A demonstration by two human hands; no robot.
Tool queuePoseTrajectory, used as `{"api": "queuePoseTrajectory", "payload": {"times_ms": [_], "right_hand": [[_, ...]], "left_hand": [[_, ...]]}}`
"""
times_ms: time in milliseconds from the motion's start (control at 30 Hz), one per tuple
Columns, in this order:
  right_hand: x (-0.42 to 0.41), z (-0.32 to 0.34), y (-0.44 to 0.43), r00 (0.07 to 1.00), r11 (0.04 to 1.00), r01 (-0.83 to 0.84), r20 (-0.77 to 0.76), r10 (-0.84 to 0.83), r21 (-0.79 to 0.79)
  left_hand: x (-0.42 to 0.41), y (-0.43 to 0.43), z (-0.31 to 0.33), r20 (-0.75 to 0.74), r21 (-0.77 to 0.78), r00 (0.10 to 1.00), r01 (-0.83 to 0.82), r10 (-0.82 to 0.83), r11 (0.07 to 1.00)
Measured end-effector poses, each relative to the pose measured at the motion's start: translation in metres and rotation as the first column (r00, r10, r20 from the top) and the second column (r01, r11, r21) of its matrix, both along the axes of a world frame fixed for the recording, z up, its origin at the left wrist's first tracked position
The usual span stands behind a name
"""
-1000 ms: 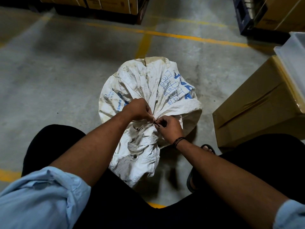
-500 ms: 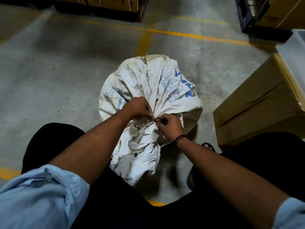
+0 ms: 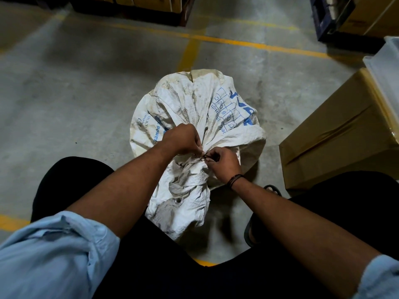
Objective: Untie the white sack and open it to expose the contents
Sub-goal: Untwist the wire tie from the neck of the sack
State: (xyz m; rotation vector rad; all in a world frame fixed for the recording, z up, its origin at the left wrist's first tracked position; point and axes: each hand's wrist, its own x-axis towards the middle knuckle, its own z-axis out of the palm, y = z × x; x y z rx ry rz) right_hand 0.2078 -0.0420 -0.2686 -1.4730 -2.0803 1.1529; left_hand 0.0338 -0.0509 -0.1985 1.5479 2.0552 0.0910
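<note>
Head view: the white sack [image 3: 194, 108] sits on the concrete floor [image 3: 75, 93] between the person's knees, neck tied shut. The left hand [image 3: 181, 139] and right hand [image 3: 224, 161] both pinch the tie [image 3: 205, 156] there with curled fingers [image 3: 195, 140].

Left of the sack [image 3: 194, 104] and beyond it, the floor [image 3: 75, 93] lies bare up to the yellow line [image 3: 237, 42], open on those sides. On the right a box [image 3: 336, 143] stands near the sack, with a narrow strip of floor between; a clear bin [image 3: 386, 67] sits on it. On the near side the left knee [image 3: 71, 175] and right knee [image 3: 345, 201] flank the sack's loose end. The left grip [image 3: 183, 140] and right grip [image 3: 224, 161] crowd the neck, both pinching at the tie [image 3: 205, 156].
</note>
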Motion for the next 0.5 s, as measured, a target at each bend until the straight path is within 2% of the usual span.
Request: {"api": "queuePoseTrajectory", "payload": {"times_ms": [233, 500], "right_hand": [[-0.0021, -0.0002, 0.0025, 0.997, 1.0, -0.016, 0.072, 0.016, -0.008], [-0.0038, 0.0077, 0.0006, 0.965, 0.994, -0.112, 0.239, 0.106, 0.014]], "left_hand": [[0.0052, -0.0018, -0.0003, -0.086, 0.025, 0.996, 0.032, -0.03, 0.999], [0.007, -0.0027, -0.0048, -0.086, 0.038, 0.996, 0.036, -0.032, 0.999]]}}
